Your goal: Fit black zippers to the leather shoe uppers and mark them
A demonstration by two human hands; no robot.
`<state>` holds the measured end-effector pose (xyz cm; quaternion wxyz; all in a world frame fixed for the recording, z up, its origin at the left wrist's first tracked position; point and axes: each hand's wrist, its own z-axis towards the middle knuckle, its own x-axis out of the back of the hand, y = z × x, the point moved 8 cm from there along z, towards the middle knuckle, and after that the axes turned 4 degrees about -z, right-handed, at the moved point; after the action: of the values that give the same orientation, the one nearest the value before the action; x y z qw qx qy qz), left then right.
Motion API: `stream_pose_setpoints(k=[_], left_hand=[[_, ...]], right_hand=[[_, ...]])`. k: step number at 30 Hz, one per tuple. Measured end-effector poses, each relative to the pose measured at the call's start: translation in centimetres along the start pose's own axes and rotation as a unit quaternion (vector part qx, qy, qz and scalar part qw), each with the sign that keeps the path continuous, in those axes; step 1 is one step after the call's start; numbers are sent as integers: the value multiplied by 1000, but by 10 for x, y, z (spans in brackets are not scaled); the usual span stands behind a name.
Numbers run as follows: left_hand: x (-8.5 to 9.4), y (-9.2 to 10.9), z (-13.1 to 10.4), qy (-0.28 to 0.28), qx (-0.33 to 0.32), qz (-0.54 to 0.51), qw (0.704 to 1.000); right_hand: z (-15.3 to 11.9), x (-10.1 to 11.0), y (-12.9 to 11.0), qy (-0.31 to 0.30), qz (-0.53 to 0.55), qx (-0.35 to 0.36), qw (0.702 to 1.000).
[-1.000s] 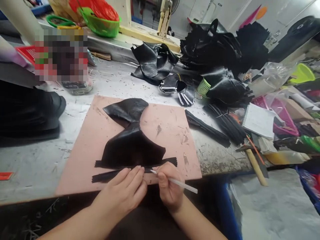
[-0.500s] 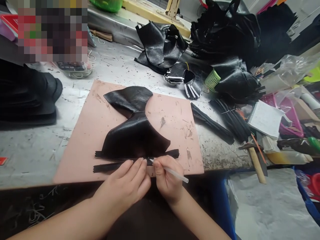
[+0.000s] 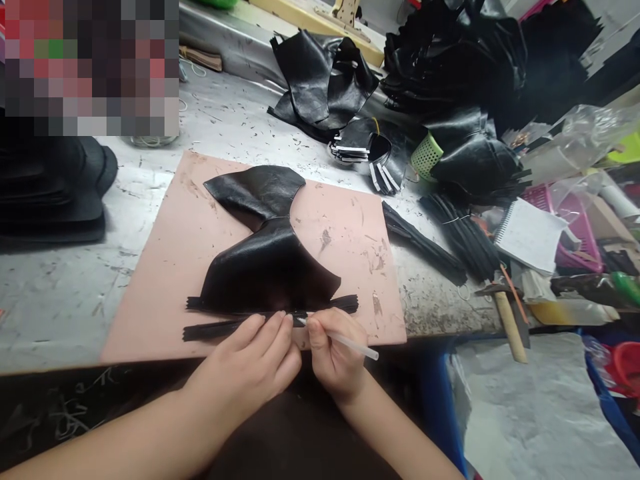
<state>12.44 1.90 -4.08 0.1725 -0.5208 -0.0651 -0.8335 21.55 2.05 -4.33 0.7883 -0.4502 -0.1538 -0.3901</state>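
Note:
A glossy black leather piece (image 3: 273,267), narrow at its waist, lies on a pink board (image 3: 145,293). Along its lower edge runs a black zipper strip (image 3: 346,303), partly under the leather. A second zipper strip (image 3: 210,330) lies just below, nearer to me. My left hand (image 3: 263,357) rests on this strip, fingers extended side by side and pressing down; its thumb is hidden. Pinched in my right hand (image 3: 337,350) is a slim translucent white pen (image 3: 357,347). The pen's tip touches or nearly touches the black strips, just right of my left fingertips.
Stacked black pieces (image 3: 55,193) stand at left. Behind the board are leather pieces (image 3: 305,80) and a green perforated cup (image 3: 427,159). Zipper bundles (image 3: 460,233), a notebook (image 3: 527,233) and a wooden-handled hammer (image 3: 511,327) lie at right. The table edge runs close below the board.
The view has shifted slightly. Both hands keep nearly the same place at the strips, with the pen's tip still beside my left fingertips.

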Motion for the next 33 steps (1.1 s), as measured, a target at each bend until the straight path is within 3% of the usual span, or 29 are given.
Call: stream_pose_setpoints(k=[33], left_hand=[[0,0,1,1,-3,9,1000]], right_hand=[[-1,1,-2,7,6,4,1000]])
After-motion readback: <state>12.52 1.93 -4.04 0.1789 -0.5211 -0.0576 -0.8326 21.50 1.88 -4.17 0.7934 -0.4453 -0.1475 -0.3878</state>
